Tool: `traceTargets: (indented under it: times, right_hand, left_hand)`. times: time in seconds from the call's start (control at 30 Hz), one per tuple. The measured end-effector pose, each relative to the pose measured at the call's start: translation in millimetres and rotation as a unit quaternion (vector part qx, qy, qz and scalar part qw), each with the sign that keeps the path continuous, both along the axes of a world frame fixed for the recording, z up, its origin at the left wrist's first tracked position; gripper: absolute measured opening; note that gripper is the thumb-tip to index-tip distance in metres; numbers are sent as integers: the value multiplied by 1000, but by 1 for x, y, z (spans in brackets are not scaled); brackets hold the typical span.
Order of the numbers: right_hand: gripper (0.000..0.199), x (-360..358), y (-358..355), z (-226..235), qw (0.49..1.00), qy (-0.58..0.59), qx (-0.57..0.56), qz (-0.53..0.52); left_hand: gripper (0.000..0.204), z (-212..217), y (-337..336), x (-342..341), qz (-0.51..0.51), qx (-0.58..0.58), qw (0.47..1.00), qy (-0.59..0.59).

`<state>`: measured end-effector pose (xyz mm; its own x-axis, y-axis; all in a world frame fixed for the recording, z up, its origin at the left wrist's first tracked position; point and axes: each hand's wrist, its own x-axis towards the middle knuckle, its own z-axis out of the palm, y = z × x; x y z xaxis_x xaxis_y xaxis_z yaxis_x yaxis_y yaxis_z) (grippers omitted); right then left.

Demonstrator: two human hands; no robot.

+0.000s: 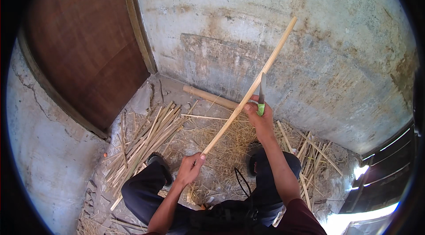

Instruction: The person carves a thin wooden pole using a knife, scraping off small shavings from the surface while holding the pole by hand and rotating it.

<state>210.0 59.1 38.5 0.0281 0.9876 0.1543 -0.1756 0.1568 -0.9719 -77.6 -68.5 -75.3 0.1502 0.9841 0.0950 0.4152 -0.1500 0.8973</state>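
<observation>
A long, pale bamboo strip (278, 47) slants from low at the left up to the far right, raised above the floor. My left hand (189, 168) is closed round its near end. Farther along, my right hand (260, 119) grips a knife (263, 88) by its green handle. The knife's blade points up and away, alongside the strip. The thumb and fingers of that same hand also touch the strip near its middle. Some of the right fingers are hidden behind the strip and the handle.
Cut strips (152, 135) lie heaped on the left, with another pile (315, 157) at the right. A thick bamboo pole (208, 94) rests along the stained wall (336, 58). Shavings (217, 146) cover the floor between my feet. A brown door (84, 44) stands at the far left.
</observation>
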Motion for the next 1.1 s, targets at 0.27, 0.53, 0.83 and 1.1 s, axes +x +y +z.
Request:
traceTargets:
  times: [0.27, 0.53, 0.83, 1.1]
  right_hand:
    - [45, -5, 0, -8, 999, -20, -24, -30]
    - [47, -25, -3, -34, 994, -96, -48, -26]
    - [44, -55, -26, -26, 991, -118, -40, 56]
    - [39, -60, -30, -18, 987, -149, 59, 2]
  left_hand:
    - [54, 41, 11, -21, -82, -119, 987, 75]
    - [49, 36, 17, -20, -76, -97, 989, 87]
    - [44, 44, 25, 17, -44, -76, 995, 45]
    - [47, 35, 22, 18, 6, -67, 998, 18]
